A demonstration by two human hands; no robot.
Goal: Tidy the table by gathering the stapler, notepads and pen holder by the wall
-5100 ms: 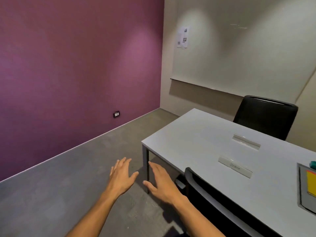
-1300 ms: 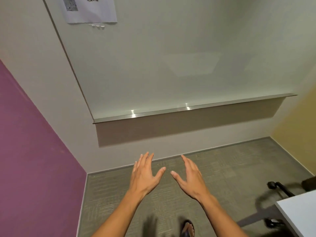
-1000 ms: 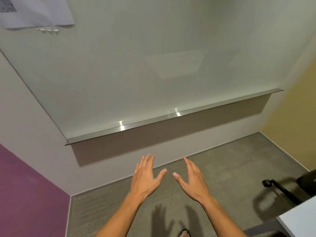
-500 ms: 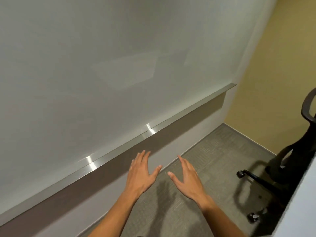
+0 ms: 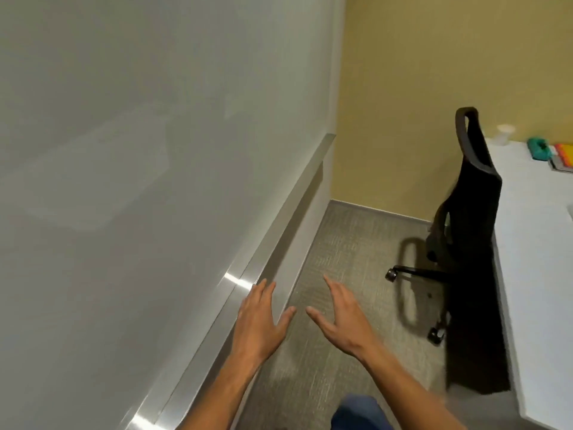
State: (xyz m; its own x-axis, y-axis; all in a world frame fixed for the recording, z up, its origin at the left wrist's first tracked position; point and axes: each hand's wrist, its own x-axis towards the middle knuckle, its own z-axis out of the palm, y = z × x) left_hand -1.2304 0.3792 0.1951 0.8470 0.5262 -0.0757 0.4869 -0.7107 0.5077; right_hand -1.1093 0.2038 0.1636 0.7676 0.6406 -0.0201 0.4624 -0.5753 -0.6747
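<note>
You've turned right: the table (image 5: 539,243) and teal stapler (image 5: 539,149) appear far right; both hands (image 5: 257,324) (image 5: 342,321) spread, empty.

Notepads (image 5: 562,156) cut off at right edge

Both bare forearms reach forward side by side, the left hand (image 5: 259,321) and right hand (image 5: 342,318) held palm-down with fingers spread and thumbs angled toward each other, neither grip holding anything.
</note>
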